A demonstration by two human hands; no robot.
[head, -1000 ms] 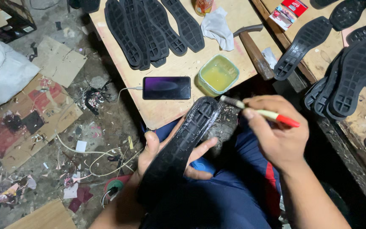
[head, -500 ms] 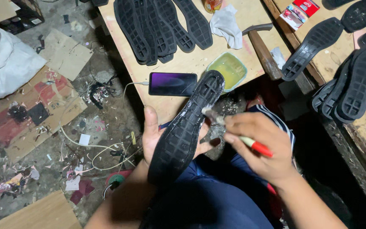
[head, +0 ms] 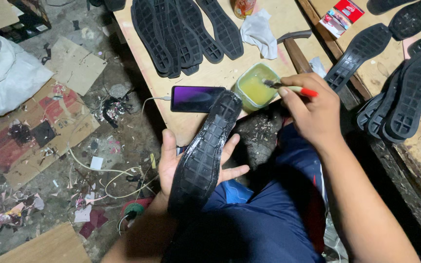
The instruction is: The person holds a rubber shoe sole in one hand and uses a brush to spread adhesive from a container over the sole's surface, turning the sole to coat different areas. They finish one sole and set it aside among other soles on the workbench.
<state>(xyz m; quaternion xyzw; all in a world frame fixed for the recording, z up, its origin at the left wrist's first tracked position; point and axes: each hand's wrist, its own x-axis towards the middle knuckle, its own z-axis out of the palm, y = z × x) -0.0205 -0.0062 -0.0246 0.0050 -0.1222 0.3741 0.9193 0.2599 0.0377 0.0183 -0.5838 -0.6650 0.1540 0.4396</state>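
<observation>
Shoemaking workshop, black rubber soles [head: 186,34] on a wooden bench [head: 210,78], glue tub [head: 255,90], scrap-littered floor [head: 74,160]

sole [head: 203,156]: black, grid tread | brush [head: 293,89]: red-white handle | tub [head: 255,90]: yellow-green glue
</observation>
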